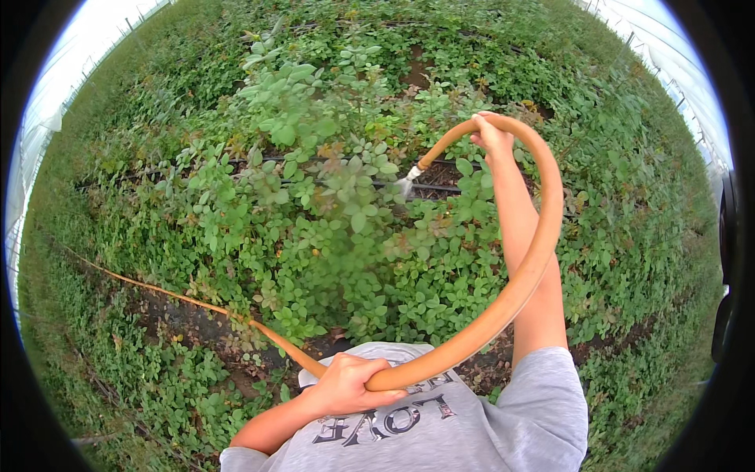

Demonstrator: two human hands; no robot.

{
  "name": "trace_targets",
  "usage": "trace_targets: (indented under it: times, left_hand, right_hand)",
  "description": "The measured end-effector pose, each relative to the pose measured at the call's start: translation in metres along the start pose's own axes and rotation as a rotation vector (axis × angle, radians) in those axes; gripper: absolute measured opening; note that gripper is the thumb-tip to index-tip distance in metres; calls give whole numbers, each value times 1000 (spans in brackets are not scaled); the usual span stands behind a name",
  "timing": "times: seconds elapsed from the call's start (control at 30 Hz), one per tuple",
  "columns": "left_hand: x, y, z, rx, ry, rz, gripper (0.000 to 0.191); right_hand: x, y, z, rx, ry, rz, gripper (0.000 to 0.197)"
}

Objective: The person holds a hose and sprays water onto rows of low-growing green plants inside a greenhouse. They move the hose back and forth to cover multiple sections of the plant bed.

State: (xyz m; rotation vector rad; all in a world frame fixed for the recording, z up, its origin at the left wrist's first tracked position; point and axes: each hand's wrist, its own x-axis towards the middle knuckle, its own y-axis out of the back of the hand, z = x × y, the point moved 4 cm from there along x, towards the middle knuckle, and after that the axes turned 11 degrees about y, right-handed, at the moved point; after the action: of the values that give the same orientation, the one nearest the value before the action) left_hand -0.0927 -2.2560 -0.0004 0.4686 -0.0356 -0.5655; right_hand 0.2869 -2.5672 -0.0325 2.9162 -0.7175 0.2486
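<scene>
An orange hose (pixel 545 236) loops from my chest out to the right and curves back over the plants. Close against my grey shirt, my left hand (pixel 351 383) is wrapped around it. My right hand (pixel 494 137), with the arm stretched forward, grips the hose a short way behind its end. A pale nozzle (pixel 414 173) sits on that end, pointing down and to the left. Water spray (pixel 406 187) fans out of it among leafy, rose-like bushes (pixel 360 200). Leaves hide part of where the spray lands.
Behind my left hand the hose trails off to the left across the foliage. Thin black irrigation tubes (pixel 436 188) run along the soil in the bed. A strip of dark ground (pixel 177 315) lies between plant rows. Whitish plastic greenhouse sheeting (pixel 666 47) borders both sides.
</scene>
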Motion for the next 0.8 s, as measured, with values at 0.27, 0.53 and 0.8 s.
trace_targets:
  times: [0.27, 0.53, 0.8]
  left_hand:
    - [-3, 1, 2, 2, 109, 21, 32]
    - [3, -7, 5, 42, 121, 1, 33]
    - [12, -18, 7, 91, 147, -6, 35]
  right_hand:
    - [1, 0, 49, 32, -24, 96, 21]
    - [-11, -4, 62, 126, -63, 44, 22]
    - [-9, 9, 104, 232, -215, 191, 24]
